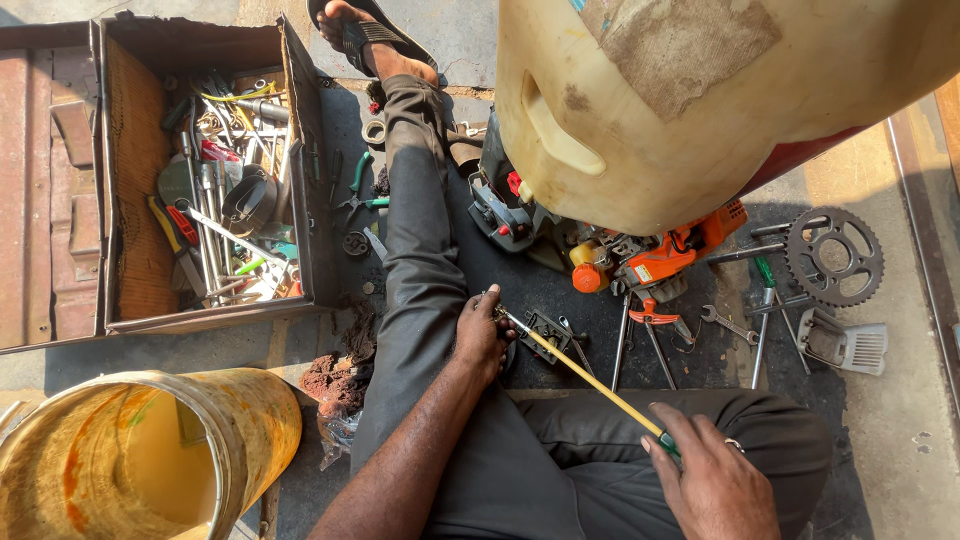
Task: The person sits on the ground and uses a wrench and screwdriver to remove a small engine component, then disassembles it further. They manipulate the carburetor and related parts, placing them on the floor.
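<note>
Centrally, right hand (715, 485) is gripping a yellow-shafted screwdriver (585, 372); left hand (482, 335) is pinching its tip beside the open toolbox (300, 120) edge.

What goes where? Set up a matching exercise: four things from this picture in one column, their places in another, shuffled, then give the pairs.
Things:
1. open toolbox
2. toothed sprocket
3. yellow bucket
4. long yellow screwdriver

Places:
A. far right of the dark mat, beside loose wrenches
B. between the left hand and the right hand
C. upper left, crammed with tools
D. bottom left corner, lying tipped with its mouth showing

Pairs: 1-C, 2-A, 3-D, 4-B
</note>
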### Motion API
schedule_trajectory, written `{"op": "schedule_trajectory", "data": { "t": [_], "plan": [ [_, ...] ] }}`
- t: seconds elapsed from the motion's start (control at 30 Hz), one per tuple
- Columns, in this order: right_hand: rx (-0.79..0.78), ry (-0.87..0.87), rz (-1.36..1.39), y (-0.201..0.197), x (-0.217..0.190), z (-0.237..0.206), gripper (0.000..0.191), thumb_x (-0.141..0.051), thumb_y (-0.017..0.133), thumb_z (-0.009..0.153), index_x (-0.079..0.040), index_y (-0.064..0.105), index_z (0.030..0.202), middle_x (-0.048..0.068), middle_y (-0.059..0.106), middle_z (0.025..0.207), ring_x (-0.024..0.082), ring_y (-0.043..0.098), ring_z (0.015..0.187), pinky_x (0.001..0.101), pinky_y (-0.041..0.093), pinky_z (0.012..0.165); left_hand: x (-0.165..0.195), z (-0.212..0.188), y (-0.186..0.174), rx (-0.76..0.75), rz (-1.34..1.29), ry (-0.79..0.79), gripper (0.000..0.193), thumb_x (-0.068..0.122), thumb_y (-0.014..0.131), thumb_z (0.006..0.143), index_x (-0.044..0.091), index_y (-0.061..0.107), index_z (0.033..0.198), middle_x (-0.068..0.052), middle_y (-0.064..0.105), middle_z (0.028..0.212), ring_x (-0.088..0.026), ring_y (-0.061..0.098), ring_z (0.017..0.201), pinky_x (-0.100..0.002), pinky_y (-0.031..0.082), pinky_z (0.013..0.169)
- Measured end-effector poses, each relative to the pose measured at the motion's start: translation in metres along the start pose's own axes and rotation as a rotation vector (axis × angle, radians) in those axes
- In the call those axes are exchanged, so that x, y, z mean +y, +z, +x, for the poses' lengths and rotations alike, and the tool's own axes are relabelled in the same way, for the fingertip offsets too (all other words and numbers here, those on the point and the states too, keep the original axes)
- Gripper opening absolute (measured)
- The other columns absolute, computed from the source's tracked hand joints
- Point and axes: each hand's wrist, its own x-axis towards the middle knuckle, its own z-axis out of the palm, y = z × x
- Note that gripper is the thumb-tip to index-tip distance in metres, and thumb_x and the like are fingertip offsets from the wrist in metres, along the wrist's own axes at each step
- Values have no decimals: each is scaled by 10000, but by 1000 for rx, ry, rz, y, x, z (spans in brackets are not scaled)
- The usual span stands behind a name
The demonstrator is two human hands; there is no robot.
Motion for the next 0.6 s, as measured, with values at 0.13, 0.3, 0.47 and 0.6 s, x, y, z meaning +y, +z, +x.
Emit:
{"op": "schedule_trajectory", "data": {
  "t": [0.13, 0.3, 0.47, 0.6],
  "plan": [
    [-205, 41, 78, -7, -4, 10, 353, -432, 518, 1033, -225, 657, 1282, 43, 746, 1062, 266, 735, 1037, 444, 570, 953, -4, 2, -4, -10, 10, 5, 319, 436, 539, 1035, 127, 468, 1072, 7, 445, 707, -106, 473, 606, -251, 340, 488],
    [205, -121, -129, -2, -8, 1, 337, -384, 598, 927, -233, 685, 1215, 19, 685, 1011, 236, 696, 1008, 433, 555, 910, -6, 3, -4, -1, 33, 11, 321, 435, 535, 1036, 126, 472, 1093, 5, 470, 717, -100, 494, 619, -254, 367, 501],
    [300, -130, -188, -3, -19, 2, 337, -375, 674, 895, -233, 716, 1197, 30, 648, 992, 241, 681, 987, 432, 538, 893, -5, 3, -2, 22, 37, -2, 327, 456, 507, 1041, 143, 487, 1134, 5, 467, 734, -96, 487, 632, -252, 379, 516],
    [296, -138, -150, -6, -24, 11, 278, -361, 672, 898, -231, 724, 1138, 37, 655, 1026, 250, 692, 988, 436, 538, 879, -6, 4, -4, 2, 50, 15, 381, 459, 499, 1059, 96, 482, 1174, -9, 499, 762, -99, 509, 653, -248, 407, 535]
  ]
}}
